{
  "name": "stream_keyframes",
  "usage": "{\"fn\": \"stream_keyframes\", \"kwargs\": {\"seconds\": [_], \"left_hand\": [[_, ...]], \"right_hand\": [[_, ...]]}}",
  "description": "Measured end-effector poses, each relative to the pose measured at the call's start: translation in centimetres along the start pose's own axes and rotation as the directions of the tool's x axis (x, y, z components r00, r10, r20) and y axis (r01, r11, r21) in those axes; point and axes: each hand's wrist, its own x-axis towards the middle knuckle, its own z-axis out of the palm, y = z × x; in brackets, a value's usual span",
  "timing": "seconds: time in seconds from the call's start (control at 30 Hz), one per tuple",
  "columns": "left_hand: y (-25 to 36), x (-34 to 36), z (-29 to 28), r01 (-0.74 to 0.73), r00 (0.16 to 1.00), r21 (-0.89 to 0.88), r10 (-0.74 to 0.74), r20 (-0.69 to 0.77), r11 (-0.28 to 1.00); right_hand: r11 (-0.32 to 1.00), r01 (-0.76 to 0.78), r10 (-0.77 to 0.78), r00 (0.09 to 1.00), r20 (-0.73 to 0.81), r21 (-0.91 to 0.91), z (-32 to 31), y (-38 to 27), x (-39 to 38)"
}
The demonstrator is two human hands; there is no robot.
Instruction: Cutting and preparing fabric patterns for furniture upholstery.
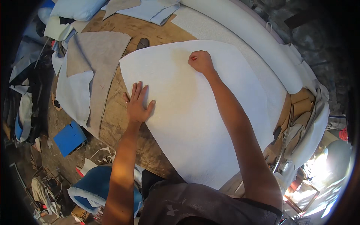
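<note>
The white sheet (176,112) lay across the counter (113,108). The left hand (138,107) rested spread-fingered at its edge; the right hand (201,62) was closed around a small red thing (194,58). Surface work seemed underway; the next move called for steady bracing.

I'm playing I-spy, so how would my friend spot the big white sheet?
On the brown table, find the spread left hand. It touches the big white sheet, which, unlike the long white roll, lies flat with a yellowish patch.
</note>
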Motion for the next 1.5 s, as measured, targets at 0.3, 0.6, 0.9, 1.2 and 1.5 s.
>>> {"fn": "stream_keyframes", "kwargs": {"seconds": [0.3, 0.6, 0.9, 1.2, 1.5], "left_hand": [[0.1, 0.1, -0.5, 0.002, 1.0, 0.008, -0.002, 0.009, 1.0], [0.1, 0.1, -0.4, 0.014, 1.0, 0.017, -0.014, 0.023, 1.0], [0.1, 0.1, -0.5, 0.02, 0.999, 0.019, -0.021, 0.037, 1.0], [0.1, 0.1, -0.6, 0.021, 0.999, 0.019, -0.022, 0.04, 1.0], [-1.1, -0.6, 0.7, -0.023, 1.0, 0.035, 0.023, 0.013, 0.999]], "right_hand": [[0.738, -0.381, 0.406, 0.91, 0.084, 0.557, 0.0, 0.0, 0.8], [0.785, -0.231, 0.215, 0.972, 0.097, 0.575, -0.9, 0.9, 1.7], [0.953, -0.065, 0.063, 0.998, 0.017, 0.297, 0.4, 1.0, 1.4], [0.962, -0.113, 0.146, 0.982, -0.122, 0.247, 0.2, 0.0, 0.8], [0.907, -0.211, 0.271, 0.954, -0.124, 0.363, -2.4, -3.7, -17.7]]}}
